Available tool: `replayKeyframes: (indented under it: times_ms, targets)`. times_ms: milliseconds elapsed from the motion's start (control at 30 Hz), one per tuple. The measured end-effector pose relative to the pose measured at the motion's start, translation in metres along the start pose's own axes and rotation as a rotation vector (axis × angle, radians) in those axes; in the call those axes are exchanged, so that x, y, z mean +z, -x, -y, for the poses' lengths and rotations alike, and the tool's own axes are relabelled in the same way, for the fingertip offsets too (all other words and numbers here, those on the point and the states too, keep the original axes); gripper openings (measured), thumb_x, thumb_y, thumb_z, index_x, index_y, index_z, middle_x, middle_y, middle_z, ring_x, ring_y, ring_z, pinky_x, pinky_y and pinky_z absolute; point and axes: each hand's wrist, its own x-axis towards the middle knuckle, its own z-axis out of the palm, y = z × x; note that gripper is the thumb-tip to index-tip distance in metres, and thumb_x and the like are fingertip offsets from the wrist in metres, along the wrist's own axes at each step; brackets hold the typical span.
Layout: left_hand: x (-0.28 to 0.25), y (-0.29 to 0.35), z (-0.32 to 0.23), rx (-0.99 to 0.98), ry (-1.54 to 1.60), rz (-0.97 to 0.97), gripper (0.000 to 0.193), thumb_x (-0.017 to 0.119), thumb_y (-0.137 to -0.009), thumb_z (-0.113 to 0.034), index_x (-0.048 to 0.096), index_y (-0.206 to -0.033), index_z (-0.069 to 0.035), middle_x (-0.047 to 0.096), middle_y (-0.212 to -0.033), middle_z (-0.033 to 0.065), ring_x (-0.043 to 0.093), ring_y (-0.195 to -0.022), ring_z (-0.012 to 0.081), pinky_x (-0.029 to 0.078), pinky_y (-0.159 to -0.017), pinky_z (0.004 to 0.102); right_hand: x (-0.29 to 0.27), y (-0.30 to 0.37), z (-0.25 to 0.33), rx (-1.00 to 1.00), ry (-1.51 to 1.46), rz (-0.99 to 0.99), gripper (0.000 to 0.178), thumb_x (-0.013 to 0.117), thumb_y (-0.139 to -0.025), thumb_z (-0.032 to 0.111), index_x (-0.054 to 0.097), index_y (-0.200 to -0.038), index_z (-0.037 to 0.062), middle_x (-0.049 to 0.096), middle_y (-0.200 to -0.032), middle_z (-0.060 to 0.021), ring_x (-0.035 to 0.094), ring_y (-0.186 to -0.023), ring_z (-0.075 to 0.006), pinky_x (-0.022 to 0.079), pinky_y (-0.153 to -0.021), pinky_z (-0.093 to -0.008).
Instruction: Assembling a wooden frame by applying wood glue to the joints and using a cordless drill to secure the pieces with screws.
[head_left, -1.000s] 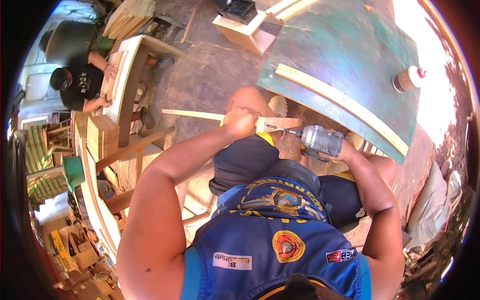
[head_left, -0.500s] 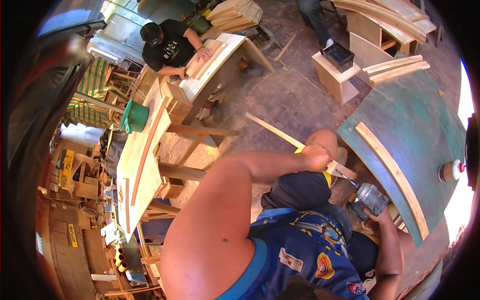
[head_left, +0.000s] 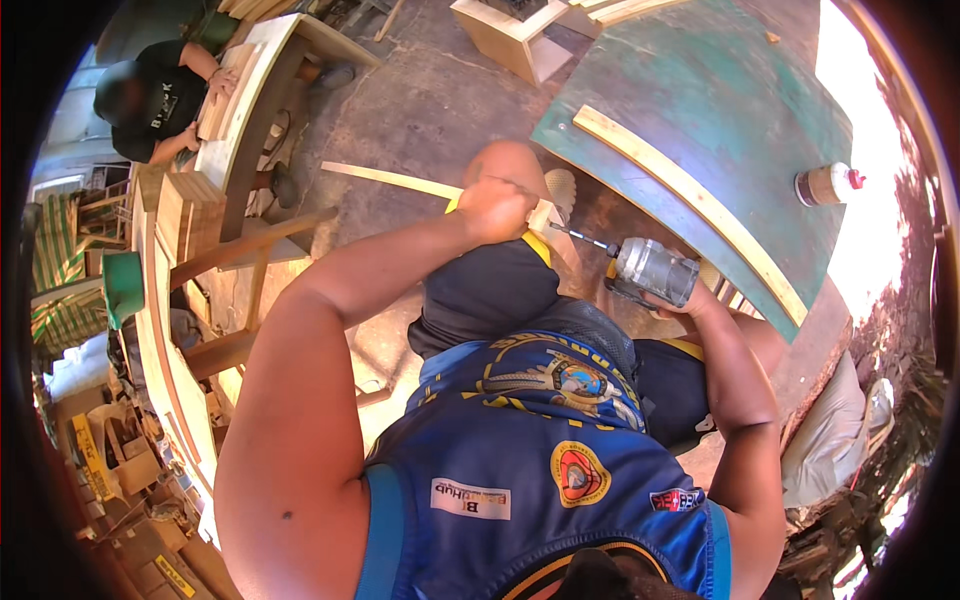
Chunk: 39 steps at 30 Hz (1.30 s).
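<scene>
Gripping a wood strip (head_left: 400, 181), the left hand (head_left: 495, 208) hides its end; right hand (head_left: 690, 300) clasps a drill (head_left: 650, 270).

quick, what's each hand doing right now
Left hand: closed in a fist, pressing the thin wooden strip against the knee.
Right hand: closed around the silver power drill, its bit pointing toward the left hand.

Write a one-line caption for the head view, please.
Left hand steadies a wooden strip while right hand aims a power drill.
</scene>
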Motion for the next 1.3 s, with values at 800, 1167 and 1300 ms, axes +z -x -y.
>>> replayKeyframes:
  times_ms: [800, 1167, 1300]
  targets:
    - [-0.006, 0.008, 0.010, 0.037, 0.074, 0.067, 0.015, 0.066, -0.070, -0.020, 0.069, -0.083, -0.013, 0.069, -0.080, 0.0081, 0.067, -0.076, 0.0268, 0.052, -0.068, 0.0404, 0.013, 0.013, -0.009, 0.259, -0.471, 0.121, 0.054, 0.074, -0.072, 0.013, 0.057, -0.123, 0.0089, 0.063, -0.117, -0.0082, 0.061, -0.107, -0.0254, 0.046, -0.094, -0.0354]
    - [-0.006, 0.011, 0.018, 0.043, 0.130, 0.113, 0.022, 0.056, -0.080, -0.022, 0.072, -0.095, -0.017, 0.070, -0.087, 0.0096, 0.067, -0.084, 0.0278, 0.052, -0.072, 0.0398, 0.009, 0.013, 0.003, 0.369, -0.735, 0.150, 0.068, 0.073, -0.076, 0.004, 0.040, -0.135, 0.0103, 0.057, -0.124, -0.0094, 0.060, -0.104, -0.0208, 0.048, -0.090, -0.0350]
    - [0.001, 0.012, 0.019, 0.072, 0.155, 0.038, 0.017, 0.060, -0.075, -0.019, 0.071, -0.088, -0.014, 0.069, -0.078, 0.0088, 0.068, -0.077, 0.0263, 0.052, -0.067, 0.0390, 0.006, 0.002, 0.028, 0.461, -0.831, 0.112, 0.063, 0.076, -0.077, 0.011, 0.045, -0.131, 0.0103, 0.061, -0.112, -0.0060, 0.060, -0.099, -0.0185, 0.049, -0.084, -0.0320]
